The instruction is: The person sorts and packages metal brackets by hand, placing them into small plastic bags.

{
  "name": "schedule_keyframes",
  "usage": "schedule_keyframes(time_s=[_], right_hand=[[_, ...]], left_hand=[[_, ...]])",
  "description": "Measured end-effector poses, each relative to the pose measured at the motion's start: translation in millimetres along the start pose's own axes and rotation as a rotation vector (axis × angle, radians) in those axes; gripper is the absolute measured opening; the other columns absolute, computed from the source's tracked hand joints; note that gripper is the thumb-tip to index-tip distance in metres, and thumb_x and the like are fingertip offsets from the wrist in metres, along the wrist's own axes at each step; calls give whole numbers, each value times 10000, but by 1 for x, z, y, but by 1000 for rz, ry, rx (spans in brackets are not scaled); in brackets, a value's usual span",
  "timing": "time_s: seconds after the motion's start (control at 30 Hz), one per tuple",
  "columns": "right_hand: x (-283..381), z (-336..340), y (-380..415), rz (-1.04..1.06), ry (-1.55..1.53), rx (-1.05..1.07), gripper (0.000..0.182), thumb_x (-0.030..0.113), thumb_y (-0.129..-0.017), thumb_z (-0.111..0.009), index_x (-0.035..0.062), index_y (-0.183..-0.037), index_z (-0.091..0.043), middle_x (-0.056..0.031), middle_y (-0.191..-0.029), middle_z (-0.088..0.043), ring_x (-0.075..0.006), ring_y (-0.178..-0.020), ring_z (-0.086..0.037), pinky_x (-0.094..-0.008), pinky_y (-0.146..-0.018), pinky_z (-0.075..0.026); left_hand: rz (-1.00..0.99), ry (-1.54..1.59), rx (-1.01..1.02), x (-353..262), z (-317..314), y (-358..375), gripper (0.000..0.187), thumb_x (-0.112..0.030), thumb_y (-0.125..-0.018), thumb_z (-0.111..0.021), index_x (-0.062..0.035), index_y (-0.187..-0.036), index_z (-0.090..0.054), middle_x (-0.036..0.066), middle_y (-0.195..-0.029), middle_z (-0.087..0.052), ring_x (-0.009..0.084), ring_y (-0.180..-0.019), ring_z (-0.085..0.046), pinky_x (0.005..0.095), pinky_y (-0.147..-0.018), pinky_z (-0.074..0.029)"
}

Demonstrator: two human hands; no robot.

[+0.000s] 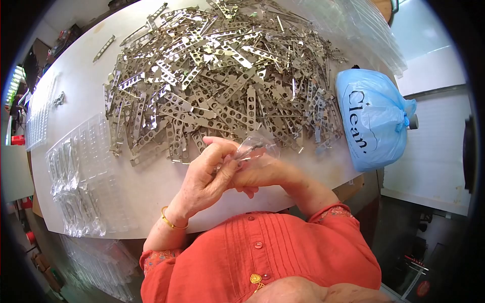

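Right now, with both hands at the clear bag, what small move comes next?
I'd probably ease the clear plastic bag back toward the body: left hand and right hand meet around it, close to the perforated metal strips, where contents could get lost.

contents of clear bag (258,150) blurred, metal pile (222,76) cut off above

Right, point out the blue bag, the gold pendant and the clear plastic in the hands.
Blue bag (380,118): head view, middle of its bulging side.
Gold pendant (256,278): head view, centre of its face.
Clear plastic (266,146): head view, its loose, crinkled part.
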State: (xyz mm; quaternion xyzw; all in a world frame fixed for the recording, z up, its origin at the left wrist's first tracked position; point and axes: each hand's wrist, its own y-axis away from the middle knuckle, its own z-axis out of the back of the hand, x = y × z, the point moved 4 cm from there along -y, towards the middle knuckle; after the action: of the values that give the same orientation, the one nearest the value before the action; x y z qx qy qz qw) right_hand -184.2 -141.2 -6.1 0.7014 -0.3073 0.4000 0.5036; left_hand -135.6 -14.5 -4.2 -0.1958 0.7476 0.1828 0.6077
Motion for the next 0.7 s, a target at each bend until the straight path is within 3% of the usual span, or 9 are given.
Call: schedule_keyframes(time_s=[0.17,0.3,0.4,0.47,0.5,0.53,0.6,0.63,0.7], right_hand=[[-7,0,-2,-43,2,46,928,58,-842,-693,144,-1597,-160,-72,-734,-616,-138,-465,-575,-273,-397,-457],[-1,-1,-2,22,29,33,936,26,-829,-695,116,-1594,-163,-77,-804,-641,-135,-496,-590,-275,-400,-464],[-2,8,3,66,13,43,959,45,-817,-750,103,-1590,-185,-76,-864,-657,-124,-547,-605,-265,-450,-491],[-5,23,6,110,-27,-79,923,64,-826,-778,106,-1576,-242,-73,-897,-665,-112,-595,-615,-247,-510,-503],[6,27,12,212,-104,-136,775,167,-882,-777,72,-1516,-342,-76,-900,-665,-102,-608,-614,-231,-542,-499],[6,31,13,212,-101,-132,775,167,-882,-777,72,-1516,-342,-76,-900,-665,-102,-608,-614,-231,-542,-499],[6,43,16,358,-225,-258,611,322,-914,-758,36,-1362,-456,-91,-998,-669,-88,-622,-598,-217,-502,-472],[4,45,16,423,-122,-280,549,350,-966,-682,53,-1368,-456,-90,-958,-675,-81,-603,-589,-220,-499,-468],[3,43,15,409,-112,-244,501,321,-986,-654,55,-1363,-458,-89,-938,-679,-90,-599,-600,-226,-504,-480]], left_hand=[[-150,-321,18,6,5,2,139,-27,-1032,-485,17,-1159,-521,91,-876,-669,132,-729,-673,261,-625,-542],[-59,-113,-51,2,5,1,107,-6,-1024,-477,18,-1118,-523,88,-861,-669,129,-744,-682,246,-625,-546],[-86,-194,-157,2,16,2,71,-1,-1019,-488,3,-1079,-527,50,-818,-641,67,-675,-615,205,-561,-477],[-52,-275,-264,-2,21,4,48,-50,-982,-598,-27,-1011,-568,28,-787,-577,63,-647,-531,248,-559,-438],[-53,-276,-269,-2,21,4,48,-50,-982,-598,-27,-1011,-568,28,-787,-577,63,-647,-531,248,-559,-438],[-53,-281,-272,-1,22,4,48,-51,-981,-600,-29,-1011,-569,24,-783,-570,59,-637,-508,244,-552,-425],[-49,-288,-276,2,23,4,48,-52,-981,-601,-31,-1011,-570,20,-778,-562,54,-627,-484,240,-544,-411],[-87,-314,-251,4,22,4,44,-30,-993,-567,-25,-1032,-549,-7,-755,-558,26,-607,-453,216,-521,-368],[-125,-339,-223,2,19,2,51,-7,-1004,-534,-20,-1053,-527,-33,-733,-554,-2,-588,-422,192,-498,-324]])
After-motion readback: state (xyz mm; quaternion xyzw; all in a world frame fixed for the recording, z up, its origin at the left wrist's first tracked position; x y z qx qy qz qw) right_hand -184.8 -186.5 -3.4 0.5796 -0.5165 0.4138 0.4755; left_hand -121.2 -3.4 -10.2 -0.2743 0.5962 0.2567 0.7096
